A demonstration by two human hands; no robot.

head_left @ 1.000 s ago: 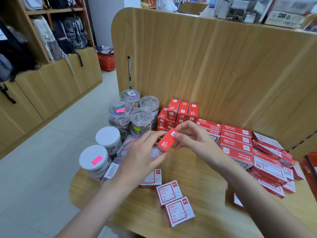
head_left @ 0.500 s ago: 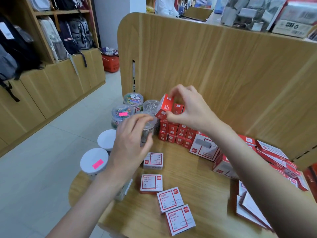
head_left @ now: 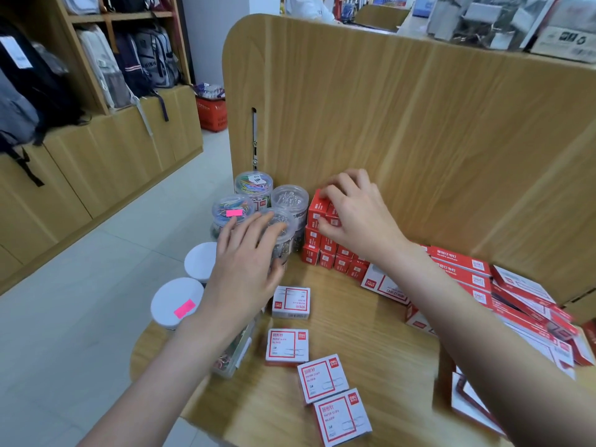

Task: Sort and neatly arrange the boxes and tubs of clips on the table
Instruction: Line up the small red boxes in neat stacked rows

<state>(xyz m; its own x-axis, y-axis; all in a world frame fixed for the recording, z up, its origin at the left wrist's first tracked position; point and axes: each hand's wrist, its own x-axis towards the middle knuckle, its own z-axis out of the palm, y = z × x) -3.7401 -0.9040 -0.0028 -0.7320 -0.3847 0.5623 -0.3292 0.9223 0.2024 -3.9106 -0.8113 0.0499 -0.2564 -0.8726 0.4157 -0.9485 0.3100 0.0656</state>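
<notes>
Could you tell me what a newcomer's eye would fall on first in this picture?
Probably the right hand setting a small red cardboard box on the stack of red boxes against the curved wooden partition. Beside it, the left hand hovers before clear plastic tubs of clips, with white-and-red paper-clip boxes in front.

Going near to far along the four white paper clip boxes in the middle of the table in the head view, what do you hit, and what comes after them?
Nearest paper clip box → second box → third box → fourth box → stack of small red boxes → right hand on top of the stack → wooden back panel.
</notes>
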